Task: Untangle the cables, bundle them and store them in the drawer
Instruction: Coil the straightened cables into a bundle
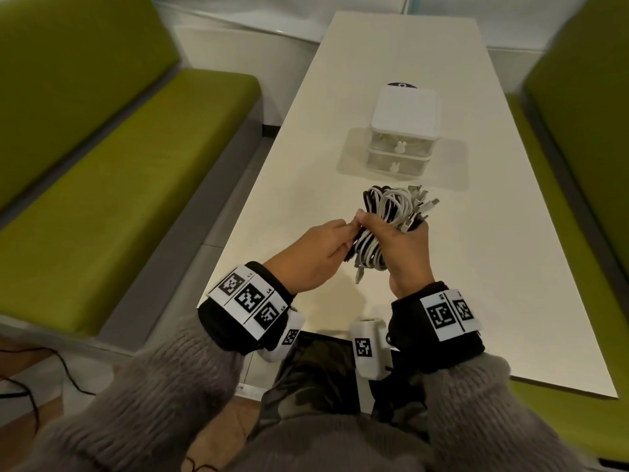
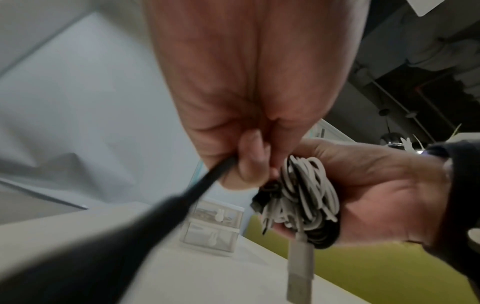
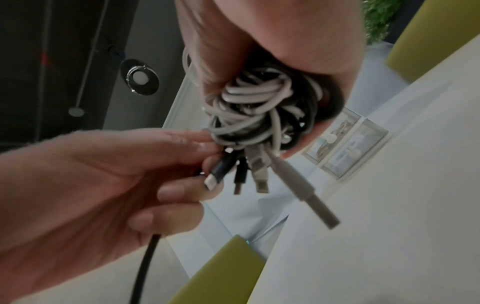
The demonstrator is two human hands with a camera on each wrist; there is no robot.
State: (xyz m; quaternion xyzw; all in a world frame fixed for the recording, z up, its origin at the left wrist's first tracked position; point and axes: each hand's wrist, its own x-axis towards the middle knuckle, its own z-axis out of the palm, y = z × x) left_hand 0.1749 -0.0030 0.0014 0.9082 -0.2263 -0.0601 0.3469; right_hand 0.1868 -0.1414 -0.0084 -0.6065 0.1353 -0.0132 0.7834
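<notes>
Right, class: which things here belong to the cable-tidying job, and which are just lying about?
Job:
cable bundle, gripped by right hand
black cable, pinched by left hand
drawers, both shut

Lying about:
table
green benches

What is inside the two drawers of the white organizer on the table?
Both drawers of the white organizer are closed. Pale, blurry shapes show through the top drawer; what they are can't be told. The lower drawer's contents aren't discernible.

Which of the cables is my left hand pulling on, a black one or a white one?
A black cable. The left hand pinches it alone, while the right hand grips the coiled bundle of white and black ones.
</notes>
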